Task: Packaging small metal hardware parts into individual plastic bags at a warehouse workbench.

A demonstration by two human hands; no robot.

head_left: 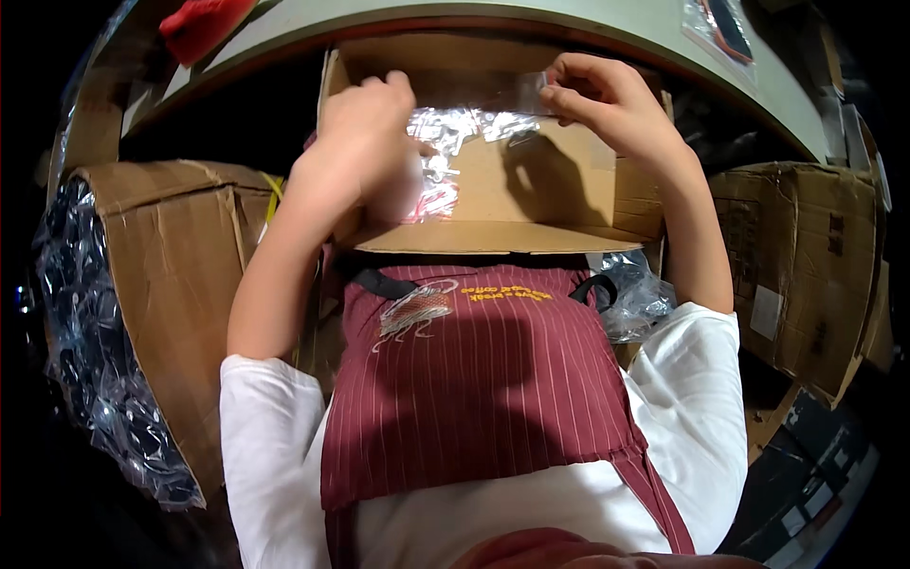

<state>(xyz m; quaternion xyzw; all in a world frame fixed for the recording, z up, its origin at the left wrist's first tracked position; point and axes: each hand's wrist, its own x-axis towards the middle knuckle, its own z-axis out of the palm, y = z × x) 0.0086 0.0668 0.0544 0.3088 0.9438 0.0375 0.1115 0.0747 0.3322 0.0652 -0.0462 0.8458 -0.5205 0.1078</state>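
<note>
An open cardboard box (569, 180) lies in front of me, with shiny clear plastic bags (441, 133) inside at its left and middle. My right hand (611, 100) is over the box's far right part, thumb and fingers pinched on the edge of a clear plastic bag (531, 92). Over the left end of the box, my left hand (365, 133) is slightly blurred, its fingers curled inward. What it grips, if anything, is hidden behind the hand. Just below it lies a clear packet with red edging (438, 202).
A tall carton (175, 228) filled with dark, plastic-wrapped items stands at left. Another carton (791, 266) is at right. Beyond the box runs a pale shelf (398, 21) with a red object (201, 28) and a bagged item (725, 33). Crumpled plastic (635, 303) lies near my right arm.
</note>
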